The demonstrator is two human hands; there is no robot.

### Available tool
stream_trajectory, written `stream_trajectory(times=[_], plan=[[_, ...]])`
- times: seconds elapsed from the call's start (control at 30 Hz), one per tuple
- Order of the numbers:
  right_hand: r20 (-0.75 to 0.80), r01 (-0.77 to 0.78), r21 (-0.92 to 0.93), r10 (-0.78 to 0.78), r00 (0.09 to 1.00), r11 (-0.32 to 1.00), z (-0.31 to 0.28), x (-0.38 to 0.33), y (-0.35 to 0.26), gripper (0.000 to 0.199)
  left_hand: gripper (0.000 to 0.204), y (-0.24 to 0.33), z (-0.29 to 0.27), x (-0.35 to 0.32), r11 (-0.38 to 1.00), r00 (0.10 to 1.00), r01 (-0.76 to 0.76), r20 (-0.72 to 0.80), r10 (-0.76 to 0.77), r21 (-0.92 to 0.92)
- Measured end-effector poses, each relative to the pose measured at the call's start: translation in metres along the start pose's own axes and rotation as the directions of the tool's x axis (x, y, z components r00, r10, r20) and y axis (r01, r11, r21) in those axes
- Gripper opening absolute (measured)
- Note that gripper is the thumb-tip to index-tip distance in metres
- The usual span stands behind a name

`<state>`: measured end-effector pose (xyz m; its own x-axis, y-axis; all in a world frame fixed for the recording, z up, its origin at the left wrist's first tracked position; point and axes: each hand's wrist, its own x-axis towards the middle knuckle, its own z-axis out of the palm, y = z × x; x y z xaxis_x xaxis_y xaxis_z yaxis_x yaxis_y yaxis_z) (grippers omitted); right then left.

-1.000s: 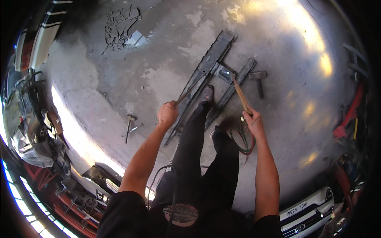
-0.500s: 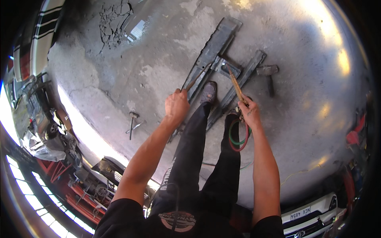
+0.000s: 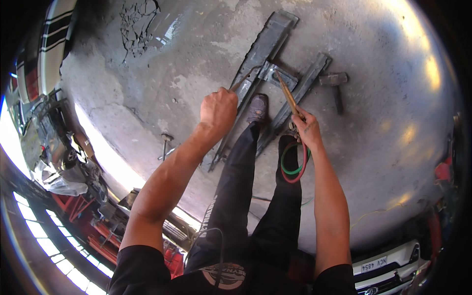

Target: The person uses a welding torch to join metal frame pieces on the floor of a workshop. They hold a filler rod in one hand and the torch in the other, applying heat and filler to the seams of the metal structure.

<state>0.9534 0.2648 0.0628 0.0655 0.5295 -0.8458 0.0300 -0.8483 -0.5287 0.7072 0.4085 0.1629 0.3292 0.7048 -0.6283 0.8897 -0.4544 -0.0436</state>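
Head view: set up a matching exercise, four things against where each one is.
Things:
1. thin rod
2. brass torch
3. sledgehammer
4. red and green hoses

Places:
A. lying on the concrete, right of the metal channels
B. looped below the right hand
C. gripped in the left hand
D. held in the right hand, tip toward the small plate

Pairs: 1-C, 2-D, 3-A, 4-B
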Motion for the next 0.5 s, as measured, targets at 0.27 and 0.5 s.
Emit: stream_trajectory(times=[0.27, 0.5], plan=[[-0.026, -0.028, 0.018, 0.028, 0.999, 0.999, 0.004, 0.002, 0.002, 0.053, 0.009, 0.002, 0.006, 0.004, 0.998, 0.998, -0.056, 0.045, 0.054, 0.032], [-0.043, -0.022, 0.008, 0.023, 0.999, 1.000, 0.008, 0.000, 0.003, 0.053, 0.011, 0.010, -0.005, 0.013, 0.991, 0.989, -0.130, 0.076, 0.128, 0.019]])
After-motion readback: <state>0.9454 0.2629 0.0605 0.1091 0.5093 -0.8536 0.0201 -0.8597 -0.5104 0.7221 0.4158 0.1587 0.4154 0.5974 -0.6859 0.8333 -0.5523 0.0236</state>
